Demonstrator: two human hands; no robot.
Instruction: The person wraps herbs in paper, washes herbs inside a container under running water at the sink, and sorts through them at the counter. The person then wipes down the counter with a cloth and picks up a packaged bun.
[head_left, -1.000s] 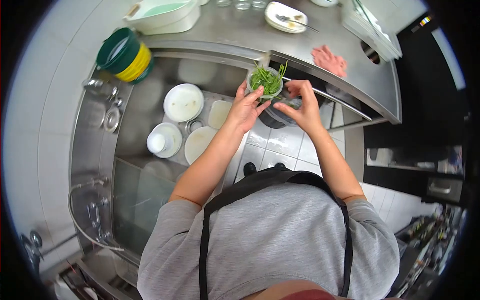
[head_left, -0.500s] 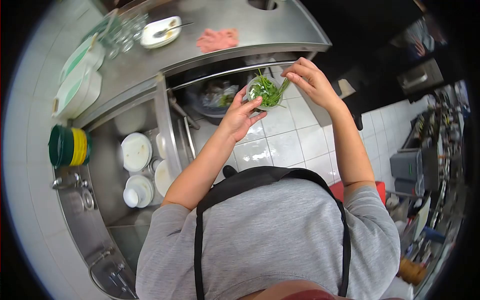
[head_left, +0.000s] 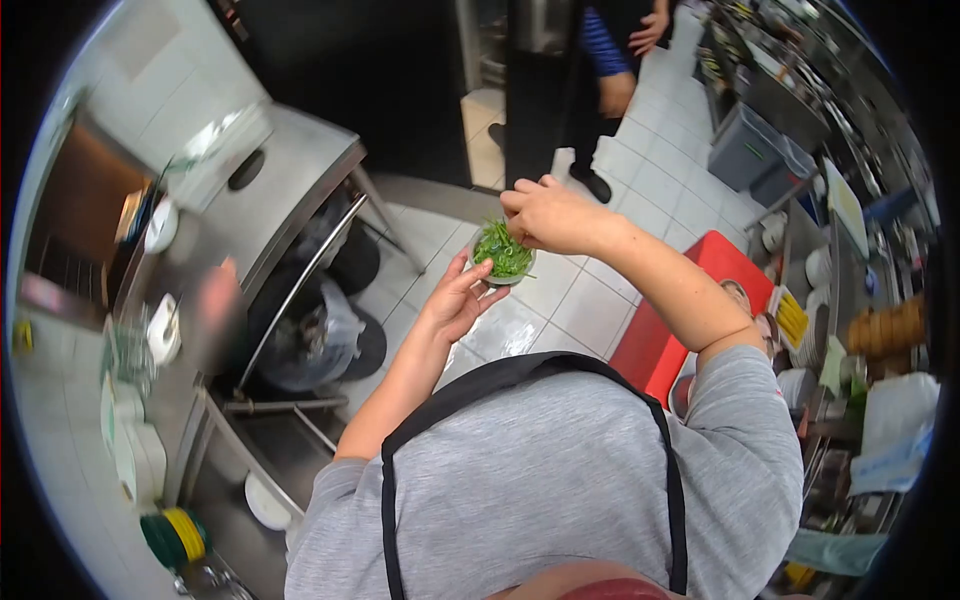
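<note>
Greens cup (head_left: 511, 281) | left fingers (head_left: 480, 270) curled round it | right fingers (head_left: 514, 203) bunched above, hold unclear

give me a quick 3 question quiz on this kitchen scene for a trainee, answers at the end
1. Which hand holds the tub of greens?
2. True or false: the green bucket has a yellow band.
3. The right hand is nearest to: a) the green bucket, b) the greens, c) the sink.

Key: 1. The left hand. 2. True. 3. b.
</note>
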